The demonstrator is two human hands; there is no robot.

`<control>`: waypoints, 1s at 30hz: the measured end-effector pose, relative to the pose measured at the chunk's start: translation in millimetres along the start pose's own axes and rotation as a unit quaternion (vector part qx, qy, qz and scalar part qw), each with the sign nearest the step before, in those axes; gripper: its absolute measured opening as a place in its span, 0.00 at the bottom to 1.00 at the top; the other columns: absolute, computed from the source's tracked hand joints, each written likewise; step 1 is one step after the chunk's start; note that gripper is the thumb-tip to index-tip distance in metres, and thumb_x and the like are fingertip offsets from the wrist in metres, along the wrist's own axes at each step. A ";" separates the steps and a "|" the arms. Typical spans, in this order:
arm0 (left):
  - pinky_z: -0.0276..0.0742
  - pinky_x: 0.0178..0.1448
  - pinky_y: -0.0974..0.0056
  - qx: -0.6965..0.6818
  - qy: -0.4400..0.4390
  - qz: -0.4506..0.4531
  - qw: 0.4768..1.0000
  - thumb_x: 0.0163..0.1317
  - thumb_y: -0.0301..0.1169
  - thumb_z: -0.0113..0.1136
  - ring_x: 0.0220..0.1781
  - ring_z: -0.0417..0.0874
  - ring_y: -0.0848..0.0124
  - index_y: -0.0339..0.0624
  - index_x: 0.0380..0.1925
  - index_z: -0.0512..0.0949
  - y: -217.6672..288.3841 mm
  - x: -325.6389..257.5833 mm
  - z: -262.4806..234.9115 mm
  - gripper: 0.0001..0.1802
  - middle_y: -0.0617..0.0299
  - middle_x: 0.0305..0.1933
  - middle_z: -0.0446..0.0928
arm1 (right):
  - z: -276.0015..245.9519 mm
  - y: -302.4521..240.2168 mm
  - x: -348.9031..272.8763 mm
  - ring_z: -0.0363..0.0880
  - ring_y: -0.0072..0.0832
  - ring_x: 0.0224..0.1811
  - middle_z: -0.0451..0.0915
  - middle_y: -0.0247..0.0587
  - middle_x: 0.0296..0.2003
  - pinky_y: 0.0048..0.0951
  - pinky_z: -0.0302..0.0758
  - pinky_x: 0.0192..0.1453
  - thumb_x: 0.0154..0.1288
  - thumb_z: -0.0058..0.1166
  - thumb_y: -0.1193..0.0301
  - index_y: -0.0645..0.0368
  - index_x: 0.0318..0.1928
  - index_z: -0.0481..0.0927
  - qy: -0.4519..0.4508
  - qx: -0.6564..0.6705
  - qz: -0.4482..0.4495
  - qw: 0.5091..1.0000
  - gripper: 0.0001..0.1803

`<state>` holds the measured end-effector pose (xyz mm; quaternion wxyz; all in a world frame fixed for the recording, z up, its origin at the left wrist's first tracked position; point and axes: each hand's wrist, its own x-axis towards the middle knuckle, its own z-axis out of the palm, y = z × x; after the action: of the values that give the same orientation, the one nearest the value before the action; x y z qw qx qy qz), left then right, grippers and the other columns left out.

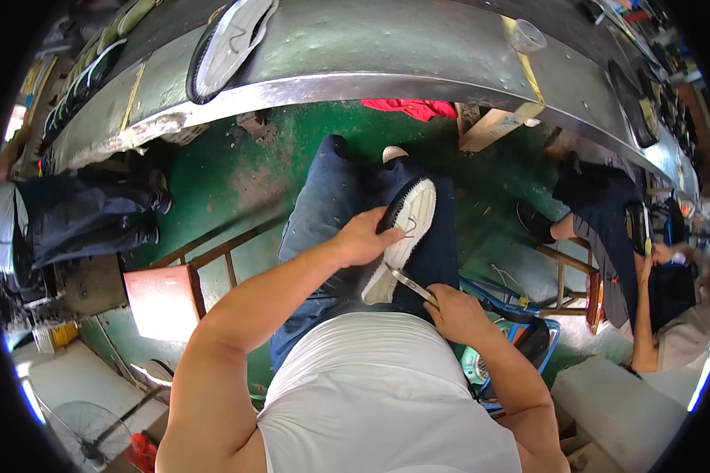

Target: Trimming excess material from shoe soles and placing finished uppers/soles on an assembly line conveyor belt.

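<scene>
left grip (368,236)'s pinching a white-bottomed shoe (410,225), blue trousers (314,213) are showing just under that shoe, right grip (459,314)'s clasping some metal hand tool (412,285) by the shoe's narrower end, metal desk (355,47)'s running beyond it, wooden stool (164,303)'s kinda sitting off left of it

A dark squiggle (411,227) is on the white sole (403,254) in front of the metal bench (347,47). Another squiggle (233,37) is on the pale sole (218,66) on top. No words can be read.
</scene>
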<state>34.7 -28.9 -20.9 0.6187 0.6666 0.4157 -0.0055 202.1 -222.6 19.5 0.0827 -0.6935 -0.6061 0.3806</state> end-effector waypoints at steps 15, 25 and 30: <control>0.52 0.78 0.63 -0.082 0.039 0.072 0.993 0.70 0.29 0.57 0.78 0.55 0.62 0.50 0.80 0.36 -67.0 -21.5 54.8 0.48 0.50 0.79 0.51 | 0.0 7.7 -9.7 0.84 0.47 0.41 0.82 0.52 0.38 0.44 0.81 0.43 0.66 0.51 0.71 0.64 0.42 0.77 -0.098 -0.116 -0.013 0.988 0.09; 0.49 0.81 0.57 0.019 -0.004 0.066 0.998 0.64 0.32 0.61 0.83 0.44 0.47 0.42 0.78 0.29 -53.3 -49.1 40.6 0.56 0.40 0.81 0.37 | -11.8 -6.9 0.0 0.81 0.55 0.44 0.81 0.58 0.42 0.47 0.76 0.49 0.71 0.54 0.63 0.64 0.51 0.77 0.062 0.206 -0.039 0.976 0.18; 0.58 0.77 0.62 -0.007 -0.007 0.038 0.999 0.64 0.35 0.65 0.77 0.63 0.54 0.35 0.78 0.41 -59.3 -50.2 14.7 0.52 0.38 0.75 0.60 | 4.4 18.8 26.1 0.81 0.58 0.40 0.81 0.60 0.33 0.49 0.77 0.45 0.75 0.49 0.60 0.65 0.43 0.76 -0.008 0.174 0.010 0.985 0.18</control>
<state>-24.0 -75.1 -46.8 0.6260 0.6776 0.3856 0.0158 213.4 -205.2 -5.6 0.1933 -0.6718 -0.5241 0.4865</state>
